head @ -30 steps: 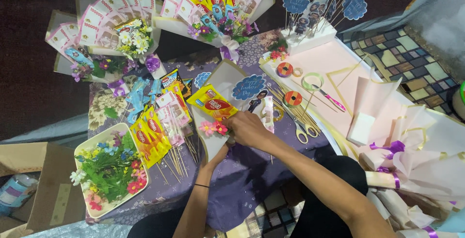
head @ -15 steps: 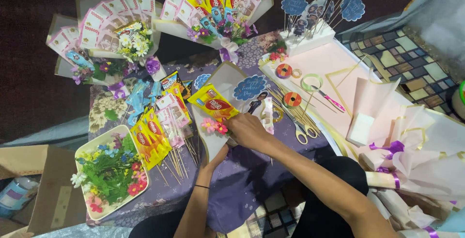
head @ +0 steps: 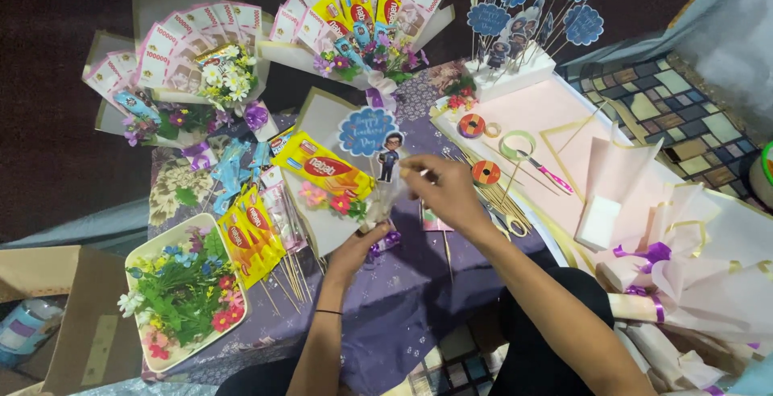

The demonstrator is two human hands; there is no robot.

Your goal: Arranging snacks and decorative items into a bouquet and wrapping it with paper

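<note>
My left hand [head: 360, 248] grips the base of a small bouquet [head: 334, 182] wrapped in cream paper, holding a yellow snack packet, small pink and red flowers and a blue round topper with a little figure [head: 372, 140]. My right hand [head: 444, 190] is pinched on the stick of that topper, just right of the bouquet's middle. The bouquet lies over a purple cloth [head: 403, 299].
Two finished bouquets of banknotes, snacks and flowers [head: 193, 49] [head: 362, 17] lie at the back. A tray of artificial flowers [head: 181, 291] and yellow packets on sticks [head: 250, 235] are left. Right: pink paper, scissors [head: 503, 215], tape rolls, blue toppers in foam [head: 531, 9], wrapped bundles [head: 692, 275].
The blue topper with the figure now stands in the bouquet, held by my right hand, which has shifted up and right. My left hand stays at the base.
</note>
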